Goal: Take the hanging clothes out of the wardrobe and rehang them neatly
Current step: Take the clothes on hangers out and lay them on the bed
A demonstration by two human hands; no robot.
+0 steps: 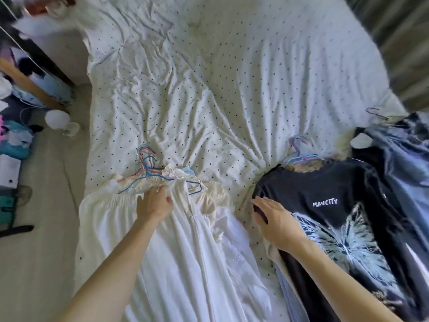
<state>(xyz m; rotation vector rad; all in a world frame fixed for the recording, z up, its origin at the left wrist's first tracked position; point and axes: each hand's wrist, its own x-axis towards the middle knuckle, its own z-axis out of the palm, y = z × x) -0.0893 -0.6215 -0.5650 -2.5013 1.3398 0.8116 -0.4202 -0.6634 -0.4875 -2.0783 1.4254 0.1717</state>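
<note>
At the near edge of the bed, the left hand (pixel 154 202) has its fingers curled down into a pile of white and cream cotton garments (pixel 185 263). It bunches the soft cloth just below the necklines, clamped on the fabric. Touching its fingertips lies a tangled bunch of thin blue, pink and white wire hangers (pixel 148 173), hooks pointing up the bed and shoulders threaded through the tops of the pile. The skirts of the garments trail down off the mattress towards the camera.

The right hand (pixel 276 218) lies flat with its fingers straight and close together, holding nothing. It rests on the near shoulder of a black short-sleeved T-shirt (pixel 301 189) printed with a pale blue butterfly and the white word "MANCITY". This shirt tops a second stack of clothes, and pastel blue and pink wire hangers (pixel 300 154) poke out at its collar. Just beside that stack, at the far right, lies a heap of dark blue-grey clothing (pixel 399 159), a further hanger hook showing above it.

All three piles rest on a rumpled white duvet with small dark dots (pixel 209 89). A pale beige floor (pixel 41 240) runs along the left side of the bed, with a white globe-shaped object (pixel 57 119) standing on it near blurred clutter.
</note>
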